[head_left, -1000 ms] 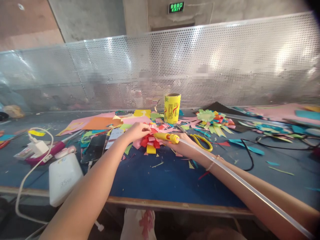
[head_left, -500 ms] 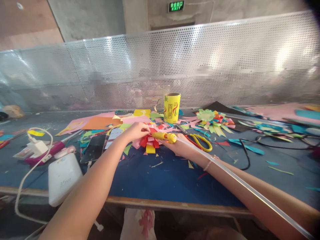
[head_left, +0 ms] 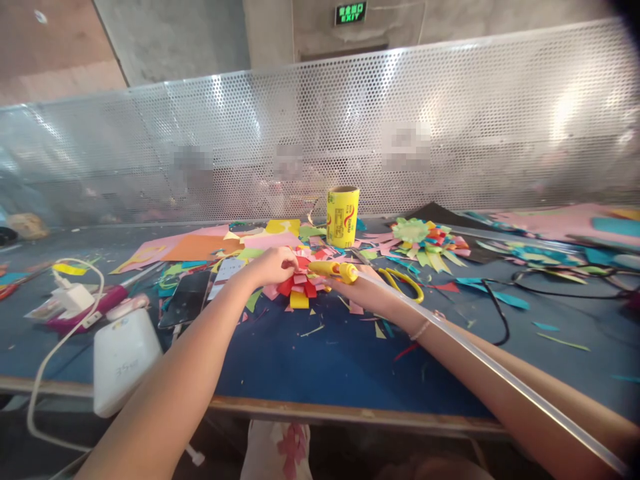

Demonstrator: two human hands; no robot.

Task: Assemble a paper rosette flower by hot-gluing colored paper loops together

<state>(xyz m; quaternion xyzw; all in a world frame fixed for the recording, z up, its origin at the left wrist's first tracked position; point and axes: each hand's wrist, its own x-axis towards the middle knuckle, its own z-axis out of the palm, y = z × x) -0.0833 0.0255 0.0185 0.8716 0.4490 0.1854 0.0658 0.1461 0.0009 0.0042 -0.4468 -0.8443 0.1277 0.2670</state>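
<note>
In my right hand is a yellow hot glue gun, from whose back a long clear glue stick runs over my forearm. Its nozzle end points left, over a paper flower of red, pink and yellow loops lying on the table. My left hand is at the flower's upper left edge, fingers curled in a pinch; what the fingertips grip is hidden. Yellow-handled scissors lie just beyond my right hand.
A yellow cardboard tube stands behind the flower, among paper scraps. To the left lie a phone, a white power bank and a purple power strip with a cable. A finished-looking rosette sits at right, before a perforated metal screen.
My left fingers have drawn back slightly left and curled more. The glue gun has shifted a little to the right and up over the flower.
</note>
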